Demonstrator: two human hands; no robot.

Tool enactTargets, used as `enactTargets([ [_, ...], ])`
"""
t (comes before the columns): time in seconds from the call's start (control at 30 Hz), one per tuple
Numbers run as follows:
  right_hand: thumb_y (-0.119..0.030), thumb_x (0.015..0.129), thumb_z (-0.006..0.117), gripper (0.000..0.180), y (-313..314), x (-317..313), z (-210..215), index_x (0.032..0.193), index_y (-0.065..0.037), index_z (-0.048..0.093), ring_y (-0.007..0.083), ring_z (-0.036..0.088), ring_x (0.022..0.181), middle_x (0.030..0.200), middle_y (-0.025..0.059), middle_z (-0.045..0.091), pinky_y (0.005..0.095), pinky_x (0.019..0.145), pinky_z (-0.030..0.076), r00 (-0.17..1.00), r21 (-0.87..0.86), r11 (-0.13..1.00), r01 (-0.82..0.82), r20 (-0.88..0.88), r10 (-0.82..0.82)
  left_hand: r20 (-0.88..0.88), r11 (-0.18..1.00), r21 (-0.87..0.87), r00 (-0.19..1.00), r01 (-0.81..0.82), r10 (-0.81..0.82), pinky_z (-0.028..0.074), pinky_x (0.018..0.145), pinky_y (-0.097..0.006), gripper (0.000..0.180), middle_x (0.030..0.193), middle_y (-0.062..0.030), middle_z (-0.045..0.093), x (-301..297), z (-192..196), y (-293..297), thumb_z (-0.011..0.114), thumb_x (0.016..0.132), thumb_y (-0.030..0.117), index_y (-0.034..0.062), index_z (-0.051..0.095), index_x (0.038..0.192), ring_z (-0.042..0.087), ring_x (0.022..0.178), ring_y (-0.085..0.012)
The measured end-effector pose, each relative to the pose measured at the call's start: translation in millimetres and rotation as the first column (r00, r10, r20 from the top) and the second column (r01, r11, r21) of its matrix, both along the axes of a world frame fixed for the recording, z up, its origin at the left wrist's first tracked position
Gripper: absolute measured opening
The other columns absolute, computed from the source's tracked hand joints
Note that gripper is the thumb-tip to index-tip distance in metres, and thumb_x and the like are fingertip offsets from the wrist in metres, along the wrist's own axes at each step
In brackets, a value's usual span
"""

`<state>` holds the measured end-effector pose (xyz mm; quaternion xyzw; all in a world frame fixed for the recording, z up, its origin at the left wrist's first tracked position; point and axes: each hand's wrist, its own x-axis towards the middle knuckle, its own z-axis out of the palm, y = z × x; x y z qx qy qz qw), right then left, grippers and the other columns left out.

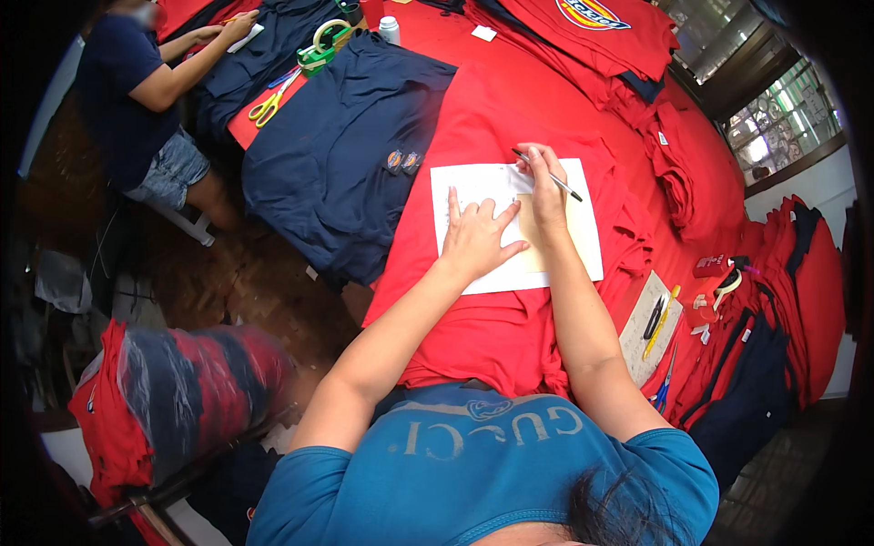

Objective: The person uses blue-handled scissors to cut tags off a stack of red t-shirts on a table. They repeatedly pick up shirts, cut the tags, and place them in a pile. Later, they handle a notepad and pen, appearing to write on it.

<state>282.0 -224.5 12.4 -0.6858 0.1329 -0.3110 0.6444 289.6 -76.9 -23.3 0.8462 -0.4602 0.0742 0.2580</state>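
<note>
A white sheet of paper (pixel 575 259) lies on red cloth (pixel 482 118) in front of me, with a smaller pale yellow piece (pixel 532 259) on top of it. My left hand (pixel 475 235) rests flat on the papers, fingers spread, the fingertips near some small writing. In my right hand (pixel 543 182) a pen (pixel 569 189) is gripped; its shaft slants across the fingers above the right part of the sheet. Beside the sheet on the left, a dark navy shirt (pixel 337 164) carries two small round-topped emblems (pixel 402 162).
Yellow-handled scissors (pixel 264 111) and a green tape dispenser (pixel 315 56) lie far left, near a white bottle (pixel 390 30). At right are black snips (pixel 655 317), a yellow cutter (pixel 657 329) and a red tape dispenser (pixel 703 309). Garment piles surround the table; a co-worker (pixel 137 82) stands far left.
</note>
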Motion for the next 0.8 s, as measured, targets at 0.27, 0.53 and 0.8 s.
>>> enactTargets([
  [0.27, -0.022, 0.096, 0.052, 0.026, 4.6, -2.8, 1.3, 0.095, 0.0, 0.066, 0.0123, 0.057, 0.08, 0.085, 0.0046, 0.063, 0.0266, 0.079, 0.047, 0.992, 0.003, 1.0, -0.01, -0.125, 0.01, -0.075, 0.995, 0.058, 0.994, 0.08, -0.076, 0.026, 0.11, -0.057, 0.061, 0.093, -0.016, 0.058, 8.5, 3.8, -4.6, 0.069, 0.079, 0.046, 0.0112, 0.057, 0.129, 0.061, 0.087, -0.031],
  [0.53, -0.021, 0.093, 0.056, 0.027, 1.1, -7.5, 1.0, 0.081, 0.002, 0.064, 0.0103, 0.053, 0.064, 0.068, 0.0054, 0.059, 0.0256, 0.058, 0.042, 0.974, -0.196, 0.981, 0.0, -0.22, -0.044, 0.008, 0.997, -0.024, 0.997, -0.073, 0.073, 0.038, 0.104, -0.048, 0.084, 0.09, -0.016, 0.057, 8.8, -0.1, -15.9, 0.071, 0.076, 0.05, -0.0085, 0.048, 0.131, 0.06, 0.087, -0.0303],
  [0.8, -0.019, 0.092, 0.058, 0.025, 0.2, -1.9, -9.1, 0.075, -0.001, 0.057, 0.0109, 0.039, 0.059, 0.06, 0.0044, 0.046, 0.0291, 0.055, 0.036, 0.966, -0.205, 0.979, -0.017, -0.258, -0.037, 0.023, 0.997, 0.009, 0.996, -0.081, 0.08, 0.038, 0.105, -0.046, 0.084, 0.091, -0.0162, 0.058, 7.1, 1.5, -17.0, 0.071, 0.076, 0.05, -0.009, 0.049, 0.131, 0.06, 0.088, -0.0298],
])
